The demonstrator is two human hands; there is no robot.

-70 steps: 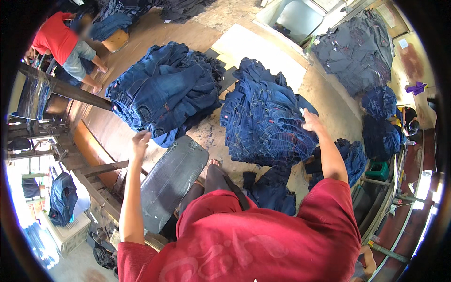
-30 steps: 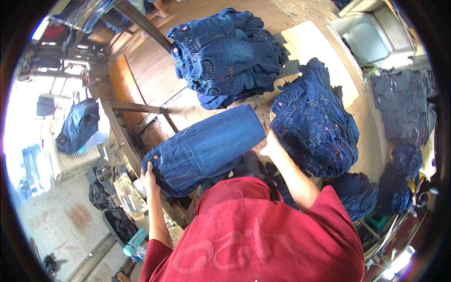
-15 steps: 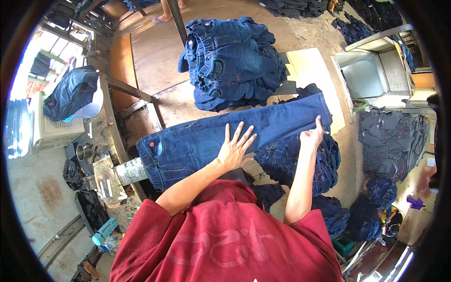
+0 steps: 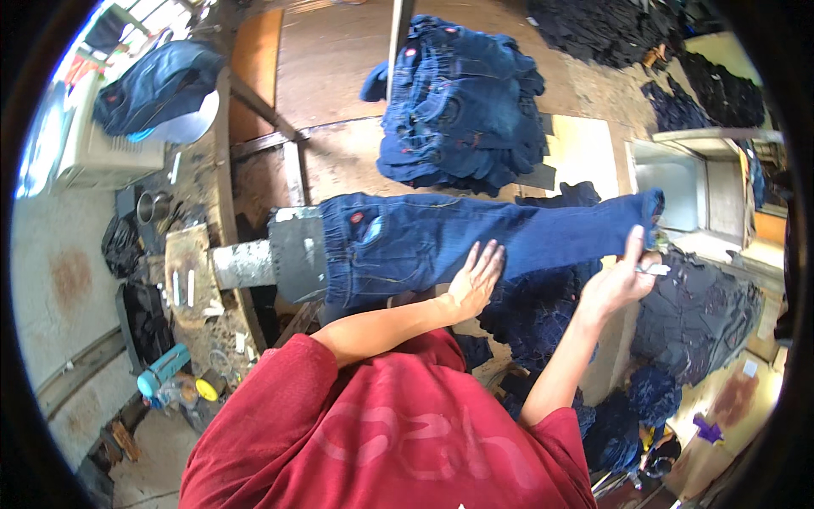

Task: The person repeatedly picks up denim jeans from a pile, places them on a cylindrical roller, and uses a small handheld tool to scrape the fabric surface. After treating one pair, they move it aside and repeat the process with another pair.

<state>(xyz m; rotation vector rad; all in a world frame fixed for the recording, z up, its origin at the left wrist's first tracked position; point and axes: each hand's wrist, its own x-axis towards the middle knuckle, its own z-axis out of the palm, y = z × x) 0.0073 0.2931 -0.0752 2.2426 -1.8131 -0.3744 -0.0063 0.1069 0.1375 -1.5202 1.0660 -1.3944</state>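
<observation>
A pair of dark blue jeans (image 4: 415, 242) with a gathered elastic waist and a small red patch is drawn over a narrow board (image 4: 298, 254), whose grey end shows at the left. My left hand (image 4: 475, 280) lies on the upper leg with its fingers stretched out. At the far right of the leg, my right hand (image 4: 615, 284) is at the hem, its index finger against the cloth. A small white stick (image 4: 655, 270) pokes out from between its fingers. The hem curls upward there. Whether this hand also pinches the cloth is hard to see.
Behind the board rises a pile of folded jeans (image 4: 466, 106). More denim (image 4: 543, 310) lies below it, near my right arm. Dark grey cloth pieces (image 4: 691, 314) are heaped at the right. The workbench (image 4: 191, 242) at the left carries white sticks and a metal cup (image 4: 153, 206).
The jeans have slid right along the board, baring its grey end at the waist. My right hand has moved right with the hem, which now curls up. My left hand stays flat on the leg.
</observation>
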